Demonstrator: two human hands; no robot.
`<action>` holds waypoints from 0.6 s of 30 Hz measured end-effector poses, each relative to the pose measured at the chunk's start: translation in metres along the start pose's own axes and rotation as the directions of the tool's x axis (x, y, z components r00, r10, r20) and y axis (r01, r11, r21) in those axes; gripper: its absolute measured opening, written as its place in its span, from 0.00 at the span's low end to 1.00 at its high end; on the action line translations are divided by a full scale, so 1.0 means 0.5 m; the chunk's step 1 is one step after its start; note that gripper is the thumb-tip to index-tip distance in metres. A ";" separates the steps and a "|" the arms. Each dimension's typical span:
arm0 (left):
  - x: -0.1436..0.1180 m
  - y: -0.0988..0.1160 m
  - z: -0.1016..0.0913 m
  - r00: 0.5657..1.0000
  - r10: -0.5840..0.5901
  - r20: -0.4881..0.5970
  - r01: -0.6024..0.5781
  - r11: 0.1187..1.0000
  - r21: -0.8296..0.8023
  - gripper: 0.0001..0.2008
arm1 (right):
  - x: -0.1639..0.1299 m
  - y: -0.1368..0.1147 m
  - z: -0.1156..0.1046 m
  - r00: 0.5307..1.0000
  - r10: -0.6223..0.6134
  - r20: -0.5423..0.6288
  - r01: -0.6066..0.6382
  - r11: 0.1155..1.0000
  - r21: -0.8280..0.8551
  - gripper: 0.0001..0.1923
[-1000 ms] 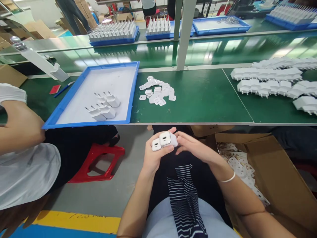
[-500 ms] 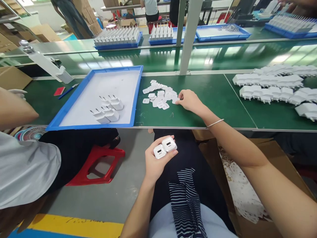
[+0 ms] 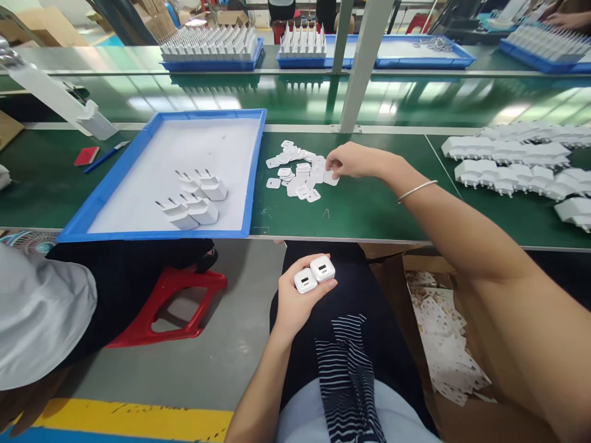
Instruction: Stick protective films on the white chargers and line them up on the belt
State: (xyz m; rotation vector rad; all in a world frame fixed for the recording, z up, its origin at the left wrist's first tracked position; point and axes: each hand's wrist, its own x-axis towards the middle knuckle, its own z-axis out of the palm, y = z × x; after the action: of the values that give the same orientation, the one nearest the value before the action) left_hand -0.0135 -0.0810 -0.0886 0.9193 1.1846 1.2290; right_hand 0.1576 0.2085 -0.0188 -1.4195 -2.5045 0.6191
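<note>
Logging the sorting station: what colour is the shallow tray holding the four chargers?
Blue rim, white floor: the shallow plastic tray, clearest in the head view.

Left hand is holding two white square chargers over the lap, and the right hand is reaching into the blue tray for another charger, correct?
Not quite. The left hand does hold two white square chargers over the lap, but the right hand is not in the blue plastic tray; the head view shows it at the pile of small white square labels on the green table.
</note>
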 end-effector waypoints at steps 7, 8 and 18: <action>0.001 -0.006 -0.009 1.000 -0.023 -0.010 0.023 1.000 -0.010 0.22 | 0.020 0.006 -0.032 0.999 0.003 0.050 0.002 0.995 -0.104 0.14; 0.002 -0.006 -0.011 1.000 -0.020 -0.009 0.020 1.000 -0.011 0.21 | 0.016 0.010 -0.037 1.000 0.011 0.027 -0.008 0.996 -0.088 0.15; 0.005 -0.006 -0.015 1.000 -0.019 -0.008 0.019 1.000 -0.010 0.21 | -0.023 -0.026 0.057 0.926 0.326 -0.189 -0.151 0.780 0.607 0.15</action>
State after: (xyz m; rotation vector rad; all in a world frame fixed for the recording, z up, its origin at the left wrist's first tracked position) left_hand -0.0203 -0.0797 -0.0932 0.8950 1.1901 1.2231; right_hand 0.1431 0.1852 -0.0380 -1.4511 -1.6977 1.0389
